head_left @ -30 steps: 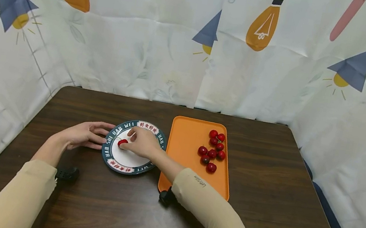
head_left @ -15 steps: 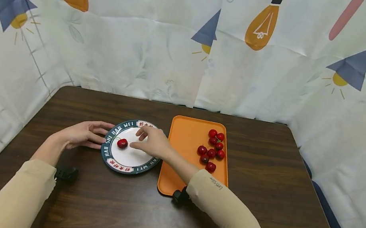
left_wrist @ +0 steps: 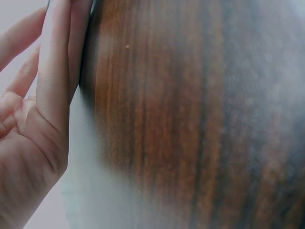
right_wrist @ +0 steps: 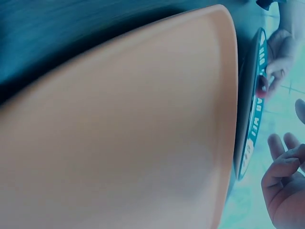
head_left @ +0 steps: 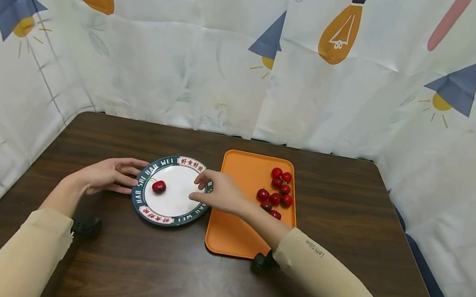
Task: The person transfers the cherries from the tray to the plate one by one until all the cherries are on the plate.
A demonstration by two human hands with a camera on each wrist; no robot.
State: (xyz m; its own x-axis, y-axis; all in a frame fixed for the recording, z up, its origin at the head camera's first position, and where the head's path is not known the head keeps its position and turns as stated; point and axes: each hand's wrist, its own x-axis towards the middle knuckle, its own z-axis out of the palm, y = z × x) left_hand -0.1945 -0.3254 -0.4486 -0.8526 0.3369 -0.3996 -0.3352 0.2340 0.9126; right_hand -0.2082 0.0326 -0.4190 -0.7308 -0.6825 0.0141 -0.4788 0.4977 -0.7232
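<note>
One red cherry [head_left: 159,187] with a stem lies left of centre on a round plate [head_left: 139,201], white inside with a dark blue lettered rim. At the plate's left edge, my left hand [head_left: 106,176] rests with its fingers extended against the rim. The left wrist view shows that hand [left_wrist: 50,95] from the side, its fingertips cut off. My right hand [head_left: 223,193] hovers over the gap between the plate and an orange tray [head_left: 227,239], fingers loosely bent and holding nothing. Several cherries [head_left: 275,198] lie on the tray's right half; the right forearm partly hides the lowest one.
Both plate and tray stand on a dark brown wooden table [head_left: 142,269]. Patterned white curtains [head_left: 212,76] hang behind and on both sides. The tray [right_wrist: 133,124] fills most of the right wrist view, with the plate [right_wrist: 248,124] beyond its edge.
My right hand has let go of the cherry on the plate and moved right to the tray's left edge. The left hand has stayed at the plate's rim.
</note>
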